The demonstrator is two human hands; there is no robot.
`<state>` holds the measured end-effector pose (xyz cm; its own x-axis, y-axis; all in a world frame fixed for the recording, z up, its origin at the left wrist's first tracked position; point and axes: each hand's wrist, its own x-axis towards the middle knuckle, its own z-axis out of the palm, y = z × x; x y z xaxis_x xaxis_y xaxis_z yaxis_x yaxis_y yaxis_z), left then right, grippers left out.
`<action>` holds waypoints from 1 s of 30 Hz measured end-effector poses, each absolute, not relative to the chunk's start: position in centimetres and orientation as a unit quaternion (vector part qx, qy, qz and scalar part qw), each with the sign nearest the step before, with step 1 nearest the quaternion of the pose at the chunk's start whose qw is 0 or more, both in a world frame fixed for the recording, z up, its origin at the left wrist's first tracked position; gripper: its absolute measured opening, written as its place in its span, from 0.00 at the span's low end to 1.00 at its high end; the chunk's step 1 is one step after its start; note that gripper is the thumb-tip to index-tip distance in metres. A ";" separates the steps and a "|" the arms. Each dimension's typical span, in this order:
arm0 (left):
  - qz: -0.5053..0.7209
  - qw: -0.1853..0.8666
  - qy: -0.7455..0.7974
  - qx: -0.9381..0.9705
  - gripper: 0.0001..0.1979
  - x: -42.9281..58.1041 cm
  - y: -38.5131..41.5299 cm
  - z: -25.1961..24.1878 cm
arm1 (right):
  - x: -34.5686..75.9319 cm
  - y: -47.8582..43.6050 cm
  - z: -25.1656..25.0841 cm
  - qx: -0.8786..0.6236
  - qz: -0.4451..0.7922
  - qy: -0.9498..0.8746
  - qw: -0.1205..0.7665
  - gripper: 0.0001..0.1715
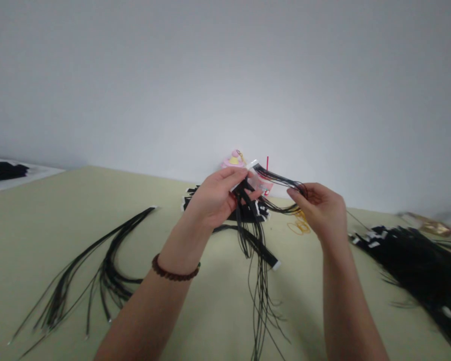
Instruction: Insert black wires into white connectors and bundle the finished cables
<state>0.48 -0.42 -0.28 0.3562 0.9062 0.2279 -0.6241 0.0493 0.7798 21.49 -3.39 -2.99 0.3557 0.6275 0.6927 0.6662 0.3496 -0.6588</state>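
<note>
My left hand is closed on a wire harness, pinching it near a white connector. Thin black wires hang from below that hand toward the tabletop. Over on the right, my right hand pinches a looped stretch of the same black wires, which runs across from the connector. Both hands are raised above the table. Beneath them lies another dark cable with a white end. Behind the left hand, a stack of black cables with white connectors is partly hidden.
Loose black wires spread over the pale table at left. A large pile of black harnesses covers the right side. Yellow rubber bands lie near my right hand. A pink cup with a red straw stands by the wall.
</note>
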 end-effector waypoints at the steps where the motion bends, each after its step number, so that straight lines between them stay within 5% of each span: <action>1: 0.571 0.683 0.177 0.420 0.10 0.6 -0.6 -0.2 | 21.1 -3.8 -2.9 -0.568 -0.068 -0.576 0.584 0.22; 3: 0.604 0.645 0.191 0.428 0.09 0.7 -0.7 -0.2 | 19.9 -4.9 -2.5 -0.539 -0.180 -0.588 0.576 0.23; 7: 0.601 0.624 0.207 0.454 0.07 0.8 -0.5 -0.5 | 16.4 -7.0 -2.0 -0.458 -0.194 -0.684 0.534 0.01; 30: 0.573 0.550 0.210 0.570 0.06 0.5 -0.9 -0.8 | 15.2 -6.4 -2.7 -0.426 0.064 -0.736 0.522 0.08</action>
